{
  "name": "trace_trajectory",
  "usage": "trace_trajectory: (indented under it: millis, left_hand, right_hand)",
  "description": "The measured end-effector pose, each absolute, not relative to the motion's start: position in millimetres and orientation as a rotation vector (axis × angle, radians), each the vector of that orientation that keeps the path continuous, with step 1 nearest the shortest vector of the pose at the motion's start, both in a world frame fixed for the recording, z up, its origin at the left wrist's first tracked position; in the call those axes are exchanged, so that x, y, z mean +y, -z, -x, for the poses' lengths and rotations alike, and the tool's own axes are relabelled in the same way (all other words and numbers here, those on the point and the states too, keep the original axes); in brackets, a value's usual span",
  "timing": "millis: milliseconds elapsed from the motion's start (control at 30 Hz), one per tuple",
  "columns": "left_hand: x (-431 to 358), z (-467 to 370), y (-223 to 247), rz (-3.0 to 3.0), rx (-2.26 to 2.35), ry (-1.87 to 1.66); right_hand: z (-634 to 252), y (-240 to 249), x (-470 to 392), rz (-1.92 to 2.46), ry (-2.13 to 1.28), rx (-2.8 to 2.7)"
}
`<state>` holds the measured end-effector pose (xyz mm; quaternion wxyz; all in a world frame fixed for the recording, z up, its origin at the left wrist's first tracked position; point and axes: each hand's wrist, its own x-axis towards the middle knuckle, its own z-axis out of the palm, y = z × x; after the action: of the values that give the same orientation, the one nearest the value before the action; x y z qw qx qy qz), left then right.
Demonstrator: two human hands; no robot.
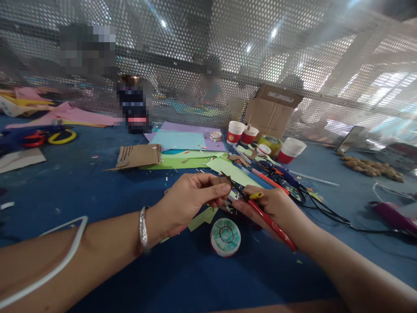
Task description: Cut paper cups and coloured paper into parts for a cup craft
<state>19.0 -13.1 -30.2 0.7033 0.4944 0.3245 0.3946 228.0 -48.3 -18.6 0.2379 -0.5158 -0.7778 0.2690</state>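
My left hand [192, 198], with a silver bracelet on its wrist, pinches a small piece of brown cardboard [220, 181] between thumb and fingers. In my right hand [273, 208] is a pair of scissors [272, 225] with red and yellow on the handles. Their dark blades point up and left and meet the edge of the cardboard piece. Something small and white shows by the right fingertips; I cannot make out what it is. Just below the hands stands a round piece with a green painted top [225, 237]. Scraps of green paper [202, 218] lie beneath the left hand.
Ahead lie corrugated cardboard [138, 155] and coloured paper sheets [177, 140]. Paper cups [291, 150], yellow tape [270, 143] and a blue glue gun [286, 174] with a cord are at the right. More scissors [61, 136] lie left. A perforated metal screen [182, 56] stands behind.
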Motion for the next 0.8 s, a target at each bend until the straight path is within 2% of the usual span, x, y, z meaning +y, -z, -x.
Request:
trace_trajectory:
  millis: [500,800]
  left_hand:
    - [-12.2,-20.2,28.2,-1.178,0.728,-0.974]
    - [-14.0,-20.6,31.0,-1.175,0.699,-0.901]
  right_hand:
    - [-224.9,15.2,-50.5,1.445,-0.852,-2.018]
    - [-225.9,15.2,-47.3,1.399,-0.739,-2.157]
